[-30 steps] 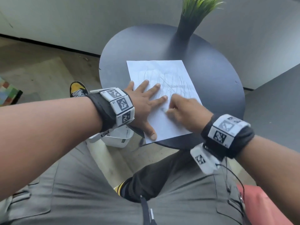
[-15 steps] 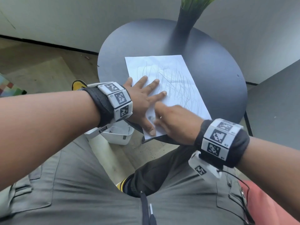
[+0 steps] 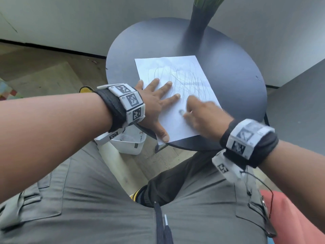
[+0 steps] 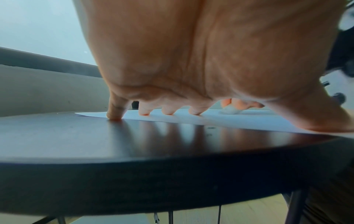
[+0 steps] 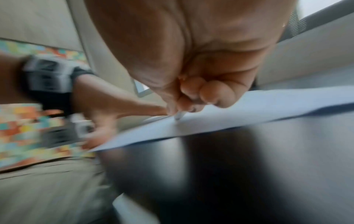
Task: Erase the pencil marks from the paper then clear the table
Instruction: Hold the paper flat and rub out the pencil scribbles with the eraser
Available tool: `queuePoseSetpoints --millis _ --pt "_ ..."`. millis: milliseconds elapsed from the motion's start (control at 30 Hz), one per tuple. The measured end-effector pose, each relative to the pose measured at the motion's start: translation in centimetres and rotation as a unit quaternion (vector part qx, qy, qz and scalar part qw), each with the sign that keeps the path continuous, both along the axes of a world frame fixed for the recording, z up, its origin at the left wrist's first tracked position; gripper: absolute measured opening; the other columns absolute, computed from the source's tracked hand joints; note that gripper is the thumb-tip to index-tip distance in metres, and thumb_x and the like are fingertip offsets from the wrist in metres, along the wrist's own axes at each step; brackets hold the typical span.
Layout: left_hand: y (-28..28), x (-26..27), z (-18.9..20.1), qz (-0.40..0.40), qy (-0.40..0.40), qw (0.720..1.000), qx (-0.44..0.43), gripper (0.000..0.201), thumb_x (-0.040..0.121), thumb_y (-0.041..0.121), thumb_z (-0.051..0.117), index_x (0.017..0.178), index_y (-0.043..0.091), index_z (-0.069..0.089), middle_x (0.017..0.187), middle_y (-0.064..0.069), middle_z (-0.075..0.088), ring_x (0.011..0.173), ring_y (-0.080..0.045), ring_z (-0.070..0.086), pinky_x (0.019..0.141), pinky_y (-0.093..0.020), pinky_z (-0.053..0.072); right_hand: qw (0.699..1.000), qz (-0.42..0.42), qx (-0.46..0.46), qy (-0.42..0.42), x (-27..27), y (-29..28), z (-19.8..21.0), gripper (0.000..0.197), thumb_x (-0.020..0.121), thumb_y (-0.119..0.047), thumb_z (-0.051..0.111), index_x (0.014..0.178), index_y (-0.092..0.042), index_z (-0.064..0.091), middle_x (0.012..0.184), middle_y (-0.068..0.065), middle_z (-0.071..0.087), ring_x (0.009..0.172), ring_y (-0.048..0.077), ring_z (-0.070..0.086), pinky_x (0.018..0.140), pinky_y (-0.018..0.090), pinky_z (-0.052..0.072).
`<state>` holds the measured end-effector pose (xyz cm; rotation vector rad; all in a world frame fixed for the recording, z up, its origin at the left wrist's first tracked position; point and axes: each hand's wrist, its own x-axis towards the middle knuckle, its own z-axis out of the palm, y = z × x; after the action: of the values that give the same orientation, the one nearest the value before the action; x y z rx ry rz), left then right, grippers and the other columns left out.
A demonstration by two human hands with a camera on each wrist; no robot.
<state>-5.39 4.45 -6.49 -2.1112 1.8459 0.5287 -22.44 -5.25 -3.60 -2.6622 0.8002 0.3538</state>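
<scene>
A white sheet of paper point(image 3: 168, 67) with grey pencil scribbles point(image 3: 186, 80) lies on the round black table point(image 3: 233, 71). My left hand point(image 3: 154, 101) lies flat with spread fingers on the sheet's left edge, pressing it down; the same fingers point(image 4: 168, 109) show in the left wrist view. My right hand point(image 3: 204, 113) pinches a small white eraser point(image 3: 181, 112) against the lower half of the paper. The eraser point(image 5: 179, 116) tip touches the paper point(image 5: 249, 106) in the blurred right wrist view, and the eraser point(image 4: 229, 110) shows past my left fingers.
A dark vase with green grass point(image 3: 200, 16) stands at the table's far edge. A white bin point(image 3: 128, 143) sits on the floor under the table's near left rim. My grey-trousered legs are below. A grey surface point(image 3: 299, 106) lies to the right.
My right hand has rubbed back and forth over the lower paper, now moved slightly right and up from half a second ago. The left hand stays pressed on the sheet.
</scene>
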Motion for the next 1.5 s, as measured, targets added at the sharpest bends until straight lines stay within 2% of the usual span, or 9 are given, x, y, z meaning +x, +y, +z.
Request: queuePoseSetpoints --millis 100,467,633,800,933,1100,1233,1367,1500 --pt "0.0 0.0 -0.1 -0.005 0.0 1.0 -0.002 0.14 0.048 0.103 0.048 0.153 0.039 -0.02 0.164 -0.002 -0.026 0.151 -0.036 -0.017 0.118 -0.066 0.005 0.992 0.122 0.032 0.01 -0.6 3.7 -0.3 0.02 0.101 -0.032 0.047 0.098 -0.013 0.04 0.069 -0.005 0.044 0.065 0.023 0.046 0.054 0.034 0.031" --pt "0.9 -0.2 0.2 0.015 0.012 1.0 -0.019 0.136 0.056 0.099 0.048 0.158 0.032 -0.011 0.165 0.002 -0.021 0.152 -0.031 -0.017 0.119 -0.062 0.003 0.992 -0.11 0.048 -0.025 0.1 -1.7 -0.4 0.027 0.097 -0.048 0.047 0.102 -0.022 0.047 0.093 0.006 0.058 0.08 0.023 0.056 0.07 0.036 0.045" --pt "0.7 -0.5 0.4 0.011 0.005 1.0 -0.004 0.137 0.057 0.097 0.053 0.157 0.032 -0.015 0.165 0.0 -0.023 0.152 -0.031 -0.019 0.118 -0.064 0.002 0.996 0.066 0.058 -0.004 -0.1 3.2 -1.0 0.021 0.1 -0.037 0.048 0.102 -0.016 0.047 0.074 -0.001 0.052 0.072 0.024 0.053 0.064 0.037 0.044" --pt "0.1 -0.3 0.5 0.011 0.011 1.0 -0.004 0.14 0.054 0.098 0.053 0.157 0.032 -0.015 0.165 -0.001 -0.023 0.152 -0.033 -0.018 0.118 -0.066 0.002 0.997 -0.054 0.025 -0.04 1.4 -0.7 -0.4 0.023 0.098 -0.043 0.048 0.104 -0.021 0.049 0.086 0.003 0.054 0.074 0.022 0.053 0.064 0.033 0.039" --pt "0.3 -0.2 0.1 0.019 0.021 1.0 0.007 0.14 0.054 0.098 0.054 0.155 0.035 -0.019 0.164 0.004 -0.028 0.151 -0.03 -0.023 0.117 -0.068 0.0 0.995 0.084 0.056 -0.016 1.2 2.3 -1.0 0.019 0.097 -0.039 0.051 0.104 -0.021 0.05 0.086 0.005 0.059 0.074 0.023 0.057 0.062 0.033 0.042" --pt "0.3 0.1 -0.3 0.019 0.026 0.999 -0.001 0.145 0.049 0.102 0.049 0.155 0.033 -0.022 0.163 0.008 -0.028 0.151 -0.027 -0.023 0.115 -0.071 0.001 0.997 -0.069 -0.004 -0.019 2.8 -2.2 -0.3 0.023 0.097 -0.04 0.049 0.105 -0.018 0.051 0.103 0.012 0.063 0.09 0.031 0.057 0.072 0.036 0.043" --pt "0.3 0.0 -0.3 0.02 0.028 0.999 0.004 0.145 0.051 0.1 0.052 0.155 0.031 -0.023 0.162 0.008 -0.03 0.15 -0.027 -0.026 0.115 -0.071 0.001 0.994 0.093 0.055 0.016 1.4 2.4 -0.5 0.022 0.099 -0.04 0.048 0.104 -0.019 0.051 0.08 0.0 0.059 0.077 0.024 0.058 0.062 0.034 0.043" --pt "0.2 -0.1 -0.4 0.023 0.024 0.999 0.001 0.144 0.051 0.1 0.053 0.154 0.034 -0.022 0.163 0.006 -0.029 0.151 -0.029 -0.024 0.114 -0.073 0.002 0.999 -0.038 0.015 -0.006 1.5 -1.2 0.1 0.025 0.097 -0.046 0.048 0.099 -0.021 0.05 0.087 0.002 0.057 0.08 0.026 0.054 0.068 0.036 0.043" --pt "0.2 -0.3 -0.3 0.014 0.017 1.0 0.004 0.135 0.051 0.101 0.051 0.151 0.046 -0.021 0.163 0.003 -0.029 0.151 -0.033 -0.022 0.111 -0.076 0.004 0.994 0.098 0.035 0.017 -0.7 3.4 -0.6 0.021 0.102 -0.035 0.044 0.102 -0.014 0.046 0.079 0.006 0.056 0.074 0.029 0.053 0.063 0.039 0.043"
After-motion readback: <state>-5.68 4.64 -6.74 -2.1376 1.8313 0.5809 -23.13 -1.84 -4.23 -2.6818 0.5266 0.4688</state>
